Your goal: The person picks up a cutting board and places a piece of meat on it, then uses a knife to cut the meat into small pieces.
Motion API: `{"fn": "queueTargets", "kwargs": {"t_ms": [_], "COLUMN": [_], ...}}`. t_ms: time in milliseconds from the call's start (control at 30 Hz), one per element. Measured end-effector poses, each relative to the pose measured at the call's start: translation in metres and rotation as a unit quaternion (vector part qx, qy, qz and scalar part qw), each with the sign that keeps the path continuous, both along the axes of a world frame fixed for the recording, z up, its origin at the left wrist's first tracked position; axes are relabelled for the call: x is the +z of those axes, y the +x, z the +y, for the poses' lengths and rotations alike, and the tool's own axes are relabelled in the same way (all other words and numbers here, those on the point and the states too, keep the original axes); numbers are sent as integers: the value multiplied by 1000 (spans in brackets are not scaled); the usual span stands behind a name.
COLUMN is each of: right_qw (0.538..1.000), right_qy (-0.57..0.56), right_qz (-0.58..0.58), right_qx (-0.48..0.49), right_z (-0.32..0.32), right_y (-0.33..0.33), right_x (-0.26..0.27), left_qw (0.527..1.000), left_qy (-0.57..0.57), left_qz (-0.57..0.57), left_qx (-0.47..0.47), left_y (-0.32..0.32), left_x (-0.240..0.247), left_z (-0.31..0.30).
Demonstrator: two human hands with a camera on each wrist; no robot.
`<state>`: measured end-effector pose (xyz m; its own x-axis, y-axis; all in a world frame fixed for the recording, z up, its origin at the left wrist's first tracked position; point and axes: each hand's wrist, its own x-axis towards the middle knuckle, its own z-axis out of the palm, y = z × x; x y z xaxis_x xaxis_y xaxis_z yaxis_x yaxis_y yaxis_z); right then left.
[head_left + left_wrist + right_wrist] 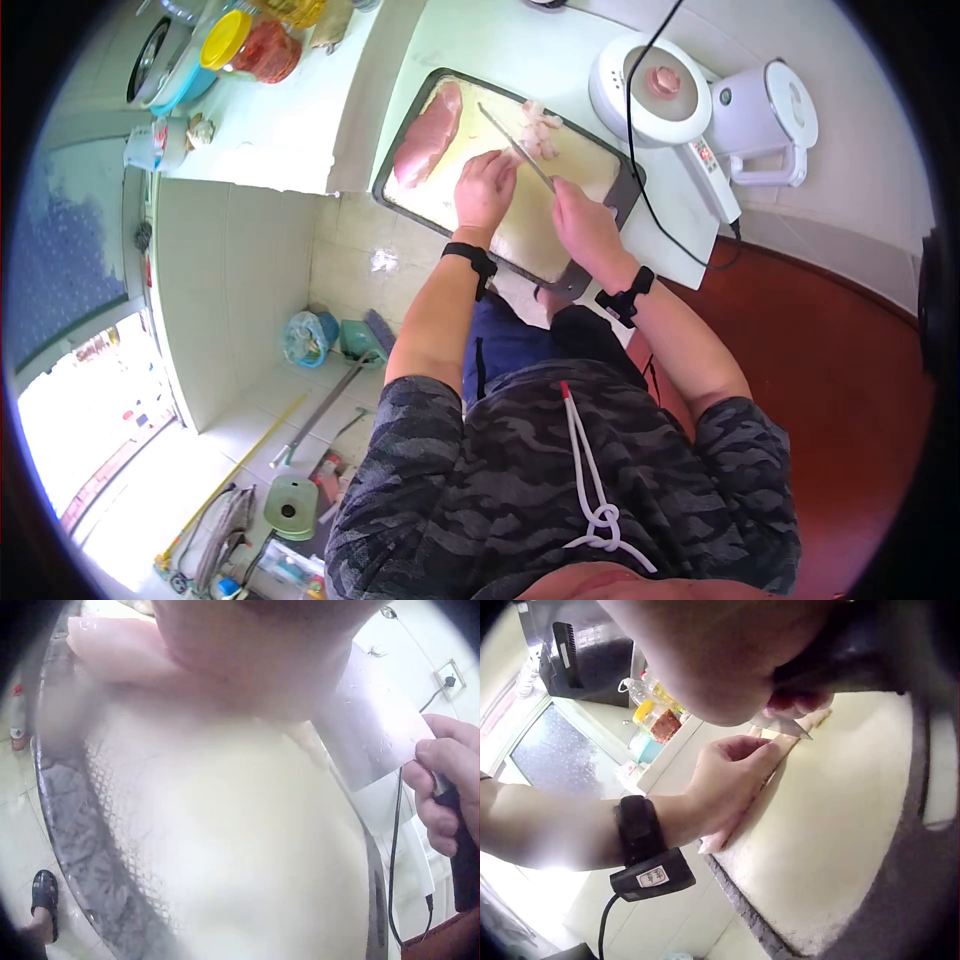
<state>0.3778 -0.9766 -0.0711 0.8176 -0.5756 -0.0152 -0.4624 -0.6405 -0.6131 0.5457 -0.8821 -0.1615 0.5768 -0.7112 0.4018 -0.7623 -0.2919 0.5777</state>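
A pale cutting board with a dark rim (560, 225) carries a large slab of raw meat (428, 135) on its left side and small cut pieces (540, 130) near its far edge. Bent fingers of my left hand (486, 190) (731, 776) hold a strip of meat (112, 649) (714, 841) against the board. My right hand (588, 230) (450, 772) grips the black handle of a broad cleaver (375, 720), whose blade stands close beside the left fingertips. In the right wrist view, the right hand (712, 652) covers most of the blade.
Behind the board's right side stand a round white appliance (655, 90) and a white kettle (765, 110). A black cable (632, 130) hangs across the board's right corner. Jars, one with a yellow lid (226, 40), stand on the left counter.
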Motion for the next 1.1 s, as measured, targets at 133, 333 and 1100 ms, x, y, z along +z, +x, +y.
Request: {"fn": "queueTargets", "kwargs": {"t_ms": [133, 333, 1100], "right_qw": [997, 997, 966], "right_qy": [-18, -24, 62], "right_qz": [58, 53, 247], "right_qx": [44, 47, -47], "right_z": [5, 13, 33], "right_y": [2, -9, -2], "right_x": [-3, -2, 0], "left_qw": [1000, 999, 992], "left_qy": [-2, 32, -48], "left_qz": [-8, -30, 110], "left_qx": [18, 19, -34], "left_y": [-5, -2, 23], "left_x": [11, 4, 5], "left_z": [-5, -5, -3]}}
